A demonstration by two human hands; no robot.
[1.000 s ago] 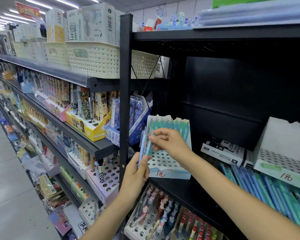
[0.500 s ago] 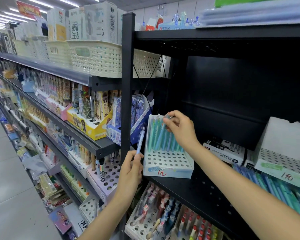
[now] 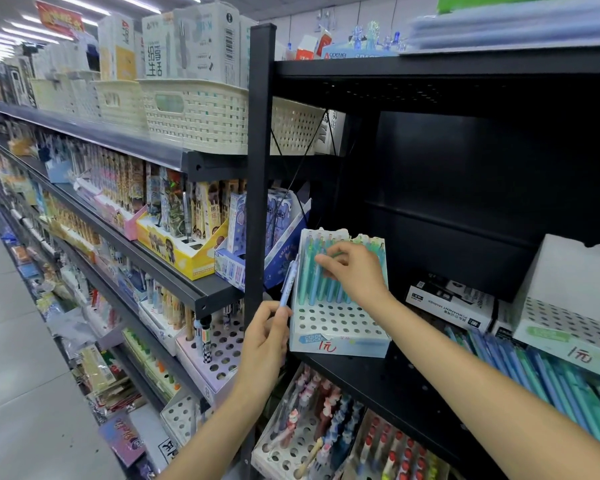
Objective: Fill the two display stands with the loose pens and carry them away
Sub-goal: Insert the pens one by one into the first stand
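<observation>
A white perforated display stand (image 3: 336, 327) stands on the black shelf (image 3: 388, 386), its back rows holding several green and blue pens (image 3: 312, 275). My right hand (image 3: 355, 271) reaches over those pens, fingertips pinching one of them. My left hand (image 3: 265, 336) holds a light blue pen (image 3: 288, 284) upright just left of the stand. A second white stand (image 3: 565, 306) sits at the far right, with loose blue and green pens (image 3: 548, 372) lying in front of it.
A black upright post (image 3: 257, 168) rises just left of the stand. A black-and-white marker box (image 3: 451, 303) lies between the stands. Cream baskets (image 3: 194, 112) sit on the upper left shelf. More pen displays (image 3: 312, 438) fill the shelf below. The aisle floor is at the left.
My right hand has come down from the top of the pens to their middle. My left hand with the blue pen has moved right, closer to the stand.
</observation>
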